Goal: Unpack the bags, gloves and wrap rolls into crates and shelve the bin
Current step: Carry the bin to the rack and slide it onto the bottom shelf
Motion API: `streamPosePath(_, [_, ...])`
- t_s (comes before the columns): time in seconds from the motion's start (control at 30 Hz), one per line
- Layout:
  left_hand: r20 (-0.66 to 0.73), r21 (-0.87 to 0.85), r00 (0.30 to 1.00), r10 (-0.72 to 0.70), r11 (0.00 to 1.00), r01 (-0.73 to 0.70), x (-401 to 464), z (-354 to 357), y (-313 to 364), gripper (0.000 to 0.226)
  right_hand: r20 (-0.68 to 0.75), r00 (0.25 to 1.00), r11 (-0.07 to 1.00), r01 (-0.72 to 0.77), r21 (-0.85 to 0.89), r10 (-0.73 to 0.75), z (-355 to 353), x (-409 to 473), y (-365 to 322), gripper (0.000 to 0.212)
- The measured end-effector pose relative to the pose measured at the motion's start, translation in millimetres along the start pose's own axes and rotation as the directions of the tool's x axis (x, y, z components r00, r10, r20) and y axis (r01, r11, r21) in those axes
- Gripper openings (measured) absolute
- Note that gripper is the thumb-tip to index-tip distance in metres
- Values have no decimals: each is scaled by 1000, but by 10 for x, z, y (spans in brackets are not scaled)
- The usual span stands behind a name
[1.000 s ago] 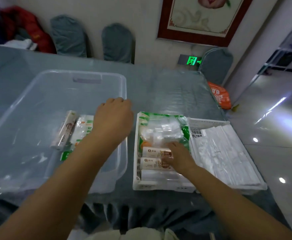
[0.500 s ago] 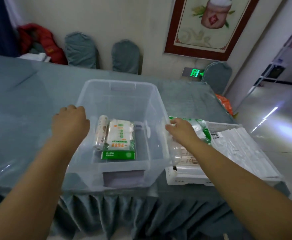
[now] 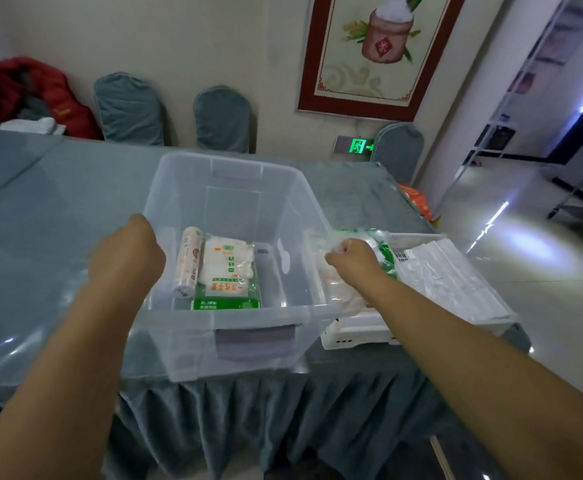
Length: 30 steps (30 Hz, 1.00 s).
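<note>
**Both hands on the bin, with two items left inside**

The clear bin (image 3: 234, 334) sits at the near edge of the table (image 3: 41, 220), its front overhanging the draped cloth. On its floor lie a wrap roll (image 3: 188, 263) and, touching it on the right, a green-and-white glove pack (image 3: 229, 275). Your left hand (image 3: 127, 258) is closed over the bin's left rim; your right hand (image 3: 352, 261) is curled at its right rim, though you can't tell from here whether the fingers pinch the rim or the plastic packs behind it.

Just beside the bin on the right stand the white crates (image 3: 352, 332), already loaded with rolls and bagged goods.

The unpacking looks near its end. You'll likely want to lift out the roll and the pack and place them in the crates before shelving. Mind the overhang: the bin could tip toward you.
</note>
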<state>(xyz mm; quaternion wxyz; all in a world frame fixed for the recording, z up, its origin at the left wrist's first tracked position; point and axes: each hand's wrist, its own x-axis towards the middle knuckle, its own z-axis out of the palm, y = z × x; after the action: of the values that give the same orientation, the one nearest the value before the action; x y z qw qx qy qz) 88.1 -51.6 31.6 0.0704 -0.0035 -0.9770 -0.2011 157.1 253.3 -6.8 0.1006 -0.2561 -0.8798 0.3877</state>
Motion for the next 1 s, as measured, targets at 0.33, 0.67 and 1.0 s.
streamPosePath(0.33, [-218, -94, 950, 223, 964, -248, -542, -430, 1107, 33, -307, 952, 988, 38, 147, 9, -1209, -447, 410, 20])
streamPosePath(0.67, [-279, -181, 845, 456, 839, -513, -1781, -134, 2956, 42, -524, 846, 973, 28, 227, 97, -2959, -1154, 1829, 5])
streamPosePath(1.0, [-107, -451, 796, 596, 685, -573, -3114, 950, 4847, 42, -619, 724, 942, -132, 307, 303, -4544, -1924, 3678, 25])
